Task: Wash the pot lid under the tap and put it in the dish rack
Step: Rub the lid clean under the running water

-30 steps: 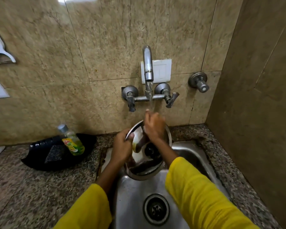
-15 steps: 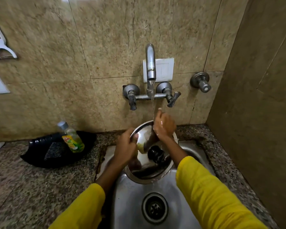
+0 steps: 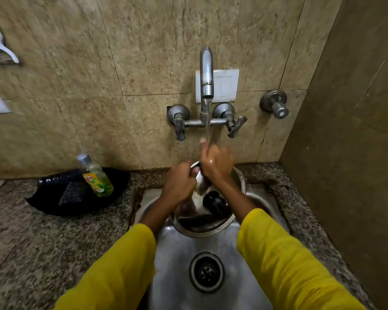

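Observation:
A round steel pot lid with a black knob is held tilted over the sink, its knob side towards me. My left hand grips the lid's upper left rim. My right hand lies on the lid's top edge, fingers spread, under the running water from the wall tap. Water falls onto my right hand's fingers. Whether the right hand holds anything is hidden. No dish rack is in view.
A green dish-soap bottle leans in a black tray with a dark scrub pad on the granite counter, left of the sink. Tap valves and a separate valve stick out of the tiled wall. A brown wall stands close on the right.
My right hand has slid up the lid to its top edge, under the stream. My left hand has shifted up along the rim. The lid stays over the sink.

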